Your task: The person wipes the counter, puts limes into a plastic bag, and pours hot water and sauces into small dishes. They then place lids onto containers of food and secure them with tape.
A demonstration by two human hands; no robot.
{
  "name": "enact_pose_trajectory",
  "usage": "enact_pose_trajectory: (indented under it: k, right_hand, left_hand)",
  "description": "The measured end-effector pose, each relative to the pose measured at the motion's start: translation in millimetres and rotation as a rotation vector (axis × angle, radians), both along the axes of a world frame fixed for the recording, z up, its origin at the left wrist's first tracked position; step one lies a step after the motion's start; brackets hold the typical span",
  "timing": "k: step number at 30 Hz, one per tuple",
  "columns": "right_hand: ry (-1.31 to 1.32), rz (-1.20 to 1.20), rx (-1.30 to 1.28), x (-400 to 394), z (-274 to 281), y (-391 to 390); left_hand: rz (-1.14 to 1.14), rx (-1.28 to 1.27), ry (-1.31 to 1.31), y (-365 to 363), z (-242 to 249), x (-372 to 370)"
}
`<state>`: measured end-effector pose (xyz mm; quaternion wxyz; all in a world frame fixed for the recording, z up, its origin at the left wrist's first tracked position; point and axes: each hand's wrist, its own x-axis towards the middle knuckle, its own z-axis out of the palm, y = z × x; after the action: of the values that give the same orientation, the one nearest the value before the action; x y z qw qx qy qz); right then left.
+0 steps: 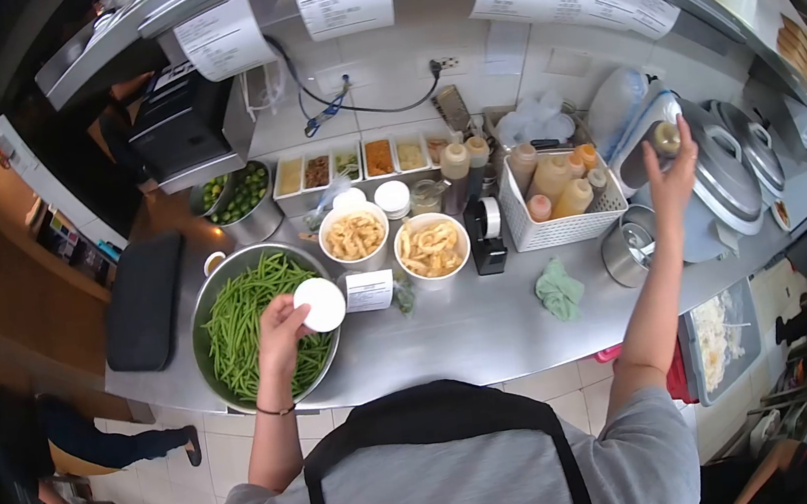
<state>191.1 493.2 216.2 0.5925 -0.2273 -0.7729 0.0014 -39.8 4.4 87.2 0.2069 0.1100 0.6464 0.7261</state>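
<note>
My left hand (281, 336) is closed on the edge of a white round lid (322, 305), held over the green beans (239, 323) in a large metal bowl (200, 349). Just beyond it stand two white paper tubs filled with pale fried strips: the left tub (358, 255) and the right tub (437, 274). A printed slip (369, 291) is beside the lid. Far to the right, my right hand (676, 176) is raised with its fingers around a dark cylindrical container (661, 137). Its contents cannot be made out.
A white basket (562, 229) of sauce bottles stands near a metal pot (626, 260) and large lidded pots (726, 172). A green cloth (559, 290) lies on the steel counter. Topping trays (292, 205) line the back, below an overhead shelf. A person's leg (135, 446) shows at left.
</note>
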Motion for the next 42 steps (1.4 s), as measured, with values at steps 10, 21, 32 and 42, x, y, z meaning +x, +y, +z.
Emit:
enact_pose_trajectory:
  k: [10, 21, 32, 42]
  right_hand:
    - [0.83, 0.794, -1.043, 21, -63, -32]
    - [1.438, 1.014, -1.652, 3, -167, -75]
    - [0.238, 0.695, -0.861, -15, -149, -172]
    - [1.422, 0.759, -2.071, 2, -218, -118]
  left_hand:
    - [-0.094, 0.193, -0.157, 23, 3, 22]
    - [-0.155, 0.3, -0.283, 17, 6, 23]
    - [-0.2, 0.3, -0.271, 20, 5, 22]
    - [-0.158, 0.329, -0.298, 18, 2, 18]
